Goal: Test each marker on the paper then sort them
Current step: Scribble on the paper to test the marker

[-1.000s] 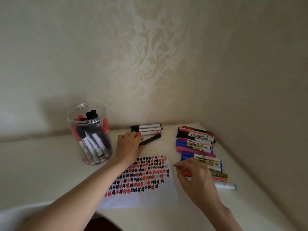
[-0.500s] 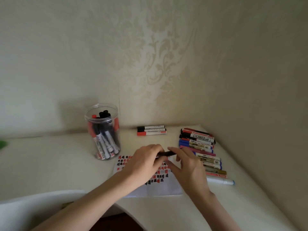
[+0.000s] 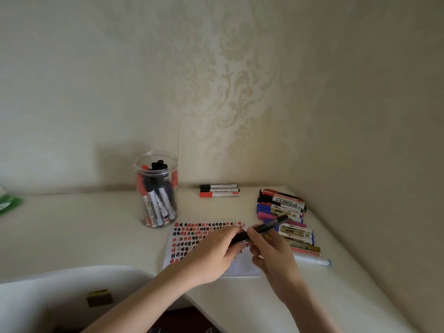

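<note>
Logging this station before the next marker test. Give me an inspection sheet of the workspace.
Surface: pale table set in a wall corner.
Job's things: black marker held over the paper, which carries rows of red and black test marks; clear jar of upright markers; three markers lying by the back wall; row of mixed markers on the right.
Clutter: green item at the left edge; small dark object near the bottom, unidentifiable.
Hands: left hand and right hand both grip the black marker.
Cables: nothing seen.
Surroundings: patterned wallpaper.
</note>
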A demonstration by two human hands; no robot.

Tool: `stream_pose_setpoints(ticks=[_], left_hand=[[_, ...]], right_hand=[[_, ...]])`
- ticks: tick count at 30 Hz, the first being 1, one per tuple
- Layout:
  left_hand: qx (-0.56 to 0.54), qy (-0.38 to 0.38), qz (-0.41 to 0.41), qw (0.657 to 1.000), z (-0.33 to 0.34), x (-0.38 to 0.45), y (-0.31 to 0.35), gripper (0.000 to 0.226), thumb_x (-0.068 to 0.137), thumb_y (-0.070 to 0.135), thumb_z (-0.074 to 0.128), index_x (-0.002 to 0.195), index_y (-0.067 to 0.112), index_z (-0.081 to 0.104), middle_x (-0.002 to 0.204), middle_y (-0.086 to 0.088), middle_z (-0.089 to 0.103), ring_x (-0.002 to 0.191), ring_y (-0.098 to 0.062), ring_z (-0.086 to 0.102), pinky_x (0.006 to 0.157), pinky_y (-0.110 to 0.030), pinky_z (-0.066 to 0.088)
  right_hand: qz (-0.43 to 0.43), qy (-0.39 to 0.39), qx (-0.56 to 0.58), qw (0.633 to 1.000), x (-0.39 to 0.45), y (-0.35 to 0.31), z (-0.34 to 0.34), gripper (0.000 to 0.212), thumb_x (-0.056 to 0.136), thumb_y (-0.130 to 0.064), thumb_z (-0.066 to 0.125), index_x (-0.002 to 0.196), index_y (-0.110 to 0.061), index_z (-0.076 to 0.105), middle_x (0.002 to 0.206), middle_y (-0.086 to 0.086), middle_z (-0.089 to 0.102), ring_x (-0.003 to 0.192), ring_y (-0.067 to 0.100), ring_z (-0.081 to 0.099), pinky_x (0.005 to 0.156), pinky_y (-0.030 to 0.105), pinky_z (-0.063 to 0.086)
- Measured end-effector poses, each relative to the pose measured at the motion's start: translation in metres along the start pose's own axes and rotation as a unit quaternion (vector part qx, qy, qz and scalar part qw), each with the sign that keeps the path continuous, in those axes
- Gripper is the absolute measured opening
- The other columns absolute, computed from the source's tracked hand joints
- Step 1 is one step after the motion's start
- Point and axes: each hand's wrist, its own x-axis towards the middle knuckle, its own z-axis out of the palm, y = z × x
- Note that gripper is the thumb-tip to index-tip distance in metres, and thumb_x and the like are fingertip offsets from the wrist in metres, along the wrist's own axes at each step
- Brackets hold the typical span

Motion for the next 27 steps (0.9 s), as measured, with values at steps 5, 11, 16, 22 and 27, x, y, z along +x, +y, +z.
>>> stream_pose_setpoints(ticks=[5, 11, 16, 22, 27], left_hand=[[-0.023, -0.022, -0.033, 0.999, -0.002, -0.003, -0.001, 0.02, 0.104, 0.028, 0.042, 0.109, 0.016, 0.057, 0.087, -0.001, 0.061, 0.068, -0.01, 0.053, 0.061, -0.022, 0.039], [-0.031, -0.04, -0.012, 0.999, -0.006, -0.013, -0.011, 0.014, 0.104, 0.028, 0.043, 0.107, 0.021, 0.055, 0.084, 0.006, 0.061, 0.069, -0.012, 0.057, 0.062, -0.028, 0.045], [-0.039, -0.009, 0.022, 0.999, -0.008, -0.015, -0.01, 0.015, 0.103, 0.027, 0.046, 0.105, 0.02, 0.058, 0.073, 0.011, 0.058, 0.059, -0.009, 0.055, 0.051, -0.022, 0.038], [-0.066, 0.001, 0.033, 0.997, -0.007, -0.015, -0.007, 0.011, 0.102, 0.026, 0.048, 0.096, 0.033, 0.054, 0.066, 0.022, 0.053, 0.055, -0.005, 0.052, 0.051, -0.015, 0.033], [-0.101, -0.025, 0.011, 0.995, -0.006, -0.018, -0.015, 0.012, 0.101, 0.03, 0.051, 0.108, 0.029, 0.06, 0.09, 0.01, 0.066, 0.077, -0.011, 0.063, 0.065, -0.027, 0.048]], right_hand=[[-0.001, -0.029, -0.001, 1.0, -0.004, 0.003, 0.005, 0.025, 0.092, -0.021, 0.066, 0.102, 0.002, 0.065, 0.073, 0.01, 0.057, 0.061, 0.013, 0.044, 0.052, 0.024, 0.032], [-0.026, -0.043, -0.057, 0.997, -0.009, 0.006, 0.012, 0.03, 0.094, -0.025, 0.061, 0.089, 0.004, 0.066, 0.07, 0.013, 0.053, 0.065, 0.023, 0.042, 0.054, 0.025, 0.034], [-0.043, -0.068, -0.053, 0.995, -0.012, 0.001, 0.013, 0.032, 0.093, -0.026, 0.06, 0.093, 0.006, 0.063, 0.069, 0.006, 0.052, 0.067, 0.019, 0.044, 0.057, 0.028, 0.034], [-0.067, -0.081, -0.039, 0.994, -0.014, -0.002, 0.012, 0.043, 0.089, -0.032, 0.06, 0.09, 0.011, 0.058, 0.066, 0.009, 0.045, 0.062, 0.024, 0.03, 0.052, 0.03, 0.024], [-0.028, -0.1, -0.026, 0.994, -0.016, 0.001, 0.004, 0.027, 0.084, -0.03, 0.065, 0.088, -0.003, 0.067, 0.07, 0.01, 0.056, 0.066, 0.022, 0.045, 0.056, 0.029, 0.035]])
